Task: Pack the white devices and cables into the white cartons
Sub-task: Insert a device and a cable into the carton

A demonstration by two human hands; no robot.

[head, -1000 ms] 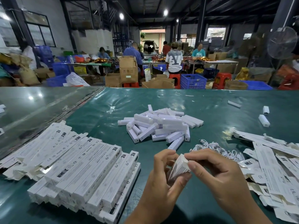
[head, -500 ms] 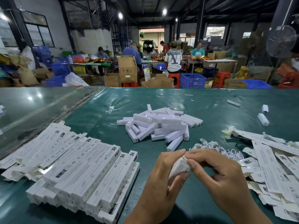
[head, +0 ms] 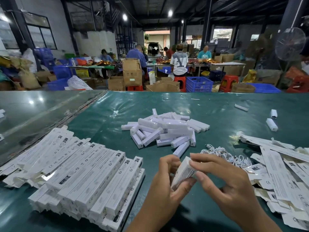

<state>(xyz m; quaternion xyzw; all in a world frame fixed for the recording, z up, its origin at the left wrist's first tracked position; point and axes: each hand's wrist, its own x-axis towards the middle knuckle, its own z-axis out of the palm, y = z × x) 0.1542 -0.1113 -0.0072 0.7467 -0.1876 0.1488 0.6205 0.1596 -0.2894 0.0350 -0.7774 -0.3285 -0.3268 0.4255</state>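
Note:
Both hands hold one white printed carton [head: 182, 172] end-on above the green table [head: 103, 118]. My left hand [head: 164, 185] grips it from the left, thumb under its near side. My right hand [head: 222, 183] pinches its far end with fingertips on the top flap. A heap of white stick-shaped devices [head: 165, 131] lies in the middle of the table. Coiled white cables [head: 224, 154] sit just beyond my right hand. Whether the held carton has anything inside is hidden.
Rows of closed white cartons [head: 80, 169] fill the left front. Flat unfolded cartons [head: 284, 168] are piled at the right. Three stray devices [head: 271, 124] lie far right. Beyond the table edge are people at benches, cardboard boxes and blue crates [head: 199, 84].
The carton has tilted a little more upright between my hands, and my right fingertips have shifted onto its far end. The piles on the table have not moved.

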